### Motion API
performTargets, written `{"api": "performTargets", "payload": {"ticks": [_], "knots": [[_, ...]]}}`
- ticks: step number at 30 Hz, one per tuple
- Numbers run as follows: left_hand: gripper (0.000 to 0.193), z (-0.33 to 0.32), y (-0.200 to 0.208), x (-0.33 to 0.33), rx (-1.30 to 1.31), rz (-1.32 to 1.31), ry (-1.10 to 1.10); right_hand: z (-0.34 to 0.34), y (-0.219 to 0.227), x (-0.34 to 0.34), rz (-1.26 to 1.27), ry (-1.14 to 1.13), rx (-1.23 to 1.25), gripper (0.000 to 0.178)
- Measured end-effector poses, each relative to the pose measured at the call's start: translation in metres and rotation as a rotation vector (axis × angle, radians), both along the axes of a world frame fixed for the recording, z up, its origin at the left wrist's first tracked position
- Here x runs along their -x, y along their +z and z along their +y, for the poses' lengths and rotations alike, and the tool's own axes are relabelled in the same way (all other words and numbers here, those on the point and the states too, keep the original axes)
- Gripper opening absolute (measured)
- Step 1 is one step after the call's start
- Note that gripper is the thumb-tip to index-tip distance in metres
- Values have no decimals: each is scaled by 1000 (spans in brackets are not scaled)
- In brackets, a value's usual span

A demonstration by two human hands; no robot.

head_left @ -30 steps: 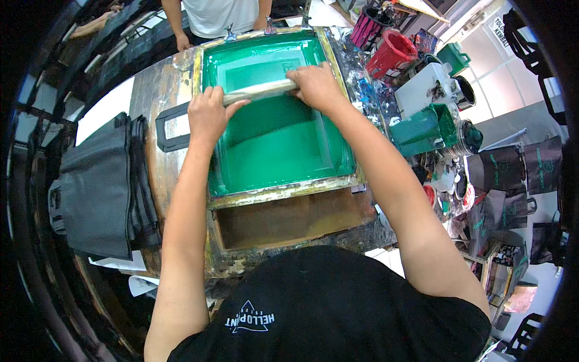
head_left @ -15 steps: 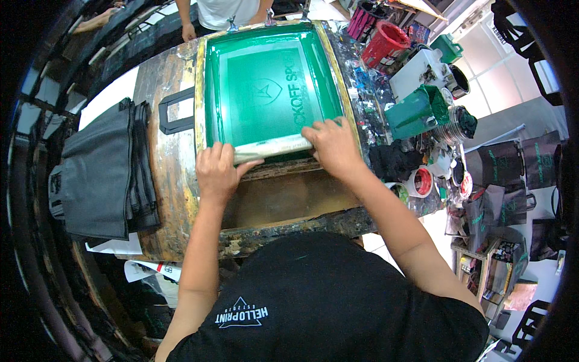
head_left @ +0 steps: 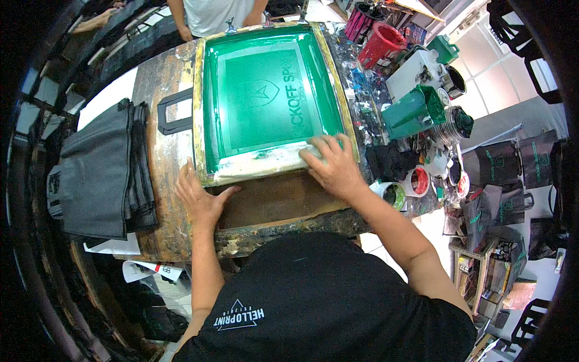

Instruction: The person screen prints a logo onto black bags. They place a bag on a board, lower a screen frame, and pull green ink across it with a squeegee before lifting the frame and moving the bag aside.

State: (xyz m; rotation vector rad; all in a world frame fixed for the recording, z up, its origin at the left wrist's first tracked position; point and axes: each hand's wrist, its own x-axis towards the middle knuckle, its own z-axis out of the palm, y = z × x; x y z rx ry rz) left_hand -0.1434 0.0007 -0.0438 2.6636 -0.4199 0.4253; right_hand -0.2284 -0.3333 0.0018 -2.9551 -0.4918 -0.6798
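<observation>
A screen printing frame (head_left: 197, 108) with a green, ink-coated mesh lies on the worn wooden table, its far edge held in metal clamps (head_left: 267, 20). Across its near end rests a pale, ink-smeared squeegee (head_left: 259, 163). My right hand (head_left: 335, 166) is closed over the squeegee's right end. At the frame's near left corner is my left hand (head_left: 202, 196), open, thumb and fingers apart and off the squeegee. A black bag handle (head_left: 175, 125) sticks out from under the frame's left side.
Several black bags (head_left: 102, 169) lie stacked at the left. Paint containers crowd the right side, among them a green ink tub (head_left: 413, 114) and a red bucket (head_left: 383, 47). Printed bags (head_left: 491, 166) lie beyond them. Another person (head_left: 218, 13) stands across the table.
The squeegee has come slightly nearer to me, to the frame's near edge. My left hand has let go of it and moved down and left. My right hand has stayed on it.
</observation>
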Motion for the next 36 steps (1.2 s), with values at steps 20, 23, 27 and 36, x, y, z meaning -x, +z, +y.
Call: {"api": "performTargets", "payload": {"ticks": [20, 23, 27, 36], "knots": [[68, -37, 110, -49, 992, -172, -146, 4, 145, -73, -367, -216, 8, 49], [85, -50, 132, -75, 1069, -249, -139, -2, 200, -107, -394, -177, 17, 44], [102, -46, 101, -90, 795, -155, -101, -8, 227, -127, -394, -181, -9, 64], [89, -40, 1, -57, -27, 309, 264, -16, 257, -153, -357, -205, -1, 65]]}}
